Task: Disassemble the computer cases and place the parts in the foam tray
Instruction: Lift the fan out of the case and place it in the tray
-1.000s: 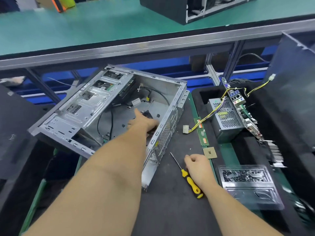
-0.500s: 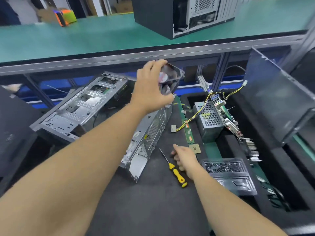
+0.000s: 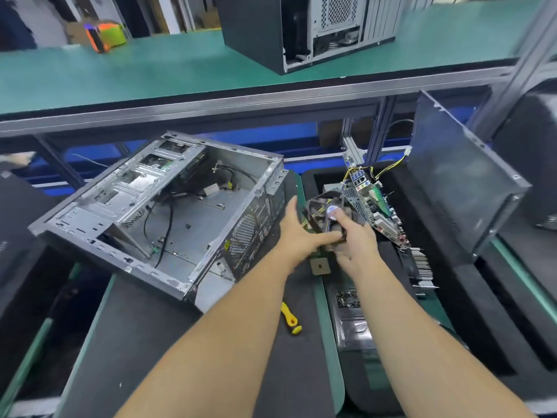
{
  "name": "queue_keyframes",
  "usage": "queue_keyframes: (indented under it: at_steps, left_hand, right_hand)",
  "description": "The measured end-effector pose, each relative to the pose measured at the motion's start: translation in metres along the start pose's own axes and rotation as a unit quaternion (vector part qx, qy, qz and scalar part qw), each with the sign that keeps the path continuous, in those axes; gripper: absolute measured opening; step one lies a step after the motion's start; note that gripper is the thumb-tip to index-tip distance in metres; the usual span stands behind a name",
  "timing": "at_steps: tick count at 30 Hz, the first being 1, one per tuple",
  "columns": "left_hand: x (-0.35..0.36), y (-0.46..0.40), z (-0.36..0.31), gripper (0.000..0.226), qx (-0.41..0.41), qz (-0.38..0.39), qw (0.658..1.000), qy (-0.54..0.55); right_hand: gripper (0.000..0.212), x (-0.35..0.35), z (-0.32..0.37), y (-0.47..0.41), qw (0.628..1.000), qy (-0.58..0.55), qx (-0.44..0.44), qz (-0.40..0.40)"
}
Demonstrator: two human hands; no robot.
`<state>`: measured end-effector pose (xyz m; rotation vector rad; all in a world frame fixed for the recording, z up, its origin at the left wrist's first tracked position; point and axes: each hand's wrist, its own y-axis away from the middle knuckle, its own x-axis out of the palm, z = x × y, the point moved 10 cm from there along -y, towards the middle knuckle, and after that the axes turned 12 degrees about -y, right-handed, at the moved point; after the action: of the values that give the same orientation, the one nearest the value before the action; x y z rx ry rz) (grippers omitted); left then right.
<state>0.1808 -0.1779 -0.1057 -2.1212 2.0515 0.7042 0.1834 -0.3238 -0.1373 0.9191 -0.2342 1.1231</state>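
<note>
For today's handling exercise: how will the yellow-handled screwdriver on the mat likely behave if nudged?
The screwdriver looks stiff and light. Its rounded handle suggests it may roll or pivot rather than slide on the dark mat. It is probably not fragile.

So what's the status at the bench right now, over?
Both hands on the case fan: right hand grips it, left hand steadies it. Fan held over the foam tray, beside the motherboard. Gutted case left of the hands.
</note>
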Motion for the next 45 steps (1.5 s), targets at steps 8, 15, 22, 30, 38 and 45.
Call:
queue_keyframes:
  at_steps: [8, 15, 22, 30, 38, 45]
  left_hand:
    - [0.037, -0.014, 0.047, 0.022, -0.193, -0.06, 0.945, 0.257]
    - [0.068, -0.028, 0.047, 0.03, -0.2, 0.0, 0.955, 0.218]
    - [0.09, -0.057, 0.018, 0.05, -0.205, 0.002, 0.952, 0.229]
    - [0.093, -0.073, 0.011, 0.077, -0.161, -0.034, 0.948, 0.272]
    - [0.094, -0.066, 0.023, 0.092, -0.161, 0.06, 0.964, 0.204]
    - [-0.002, -0.037, -0.078, 0.038, 0.198, -0.116, 0.925, -0.303]
  right_hand:
    - [0.037, -0.038, 0.006, -0.019, 0.989, 0.065, 0.063, -0.114]
    - [0.018, -0.047, 0.047, -0.037, 0.993, 0.005, 0.03, -0.117]
    - [0.039, -0.061, 0.066, -0.043, 0.99, 0.044, 0.037, -0.127]
    - [0.025, -0.063, 0.052, -0.039, 0.987, 0.032, 0.027, -0.157]
    - [0.017, -0.068, 0.028, -0.032, 0.982, -0.014, -0.044, -0.184]
    - [0.02, -0.002, -0.031, 0.01, 0.859, 0.503, -0.098, 0.017]
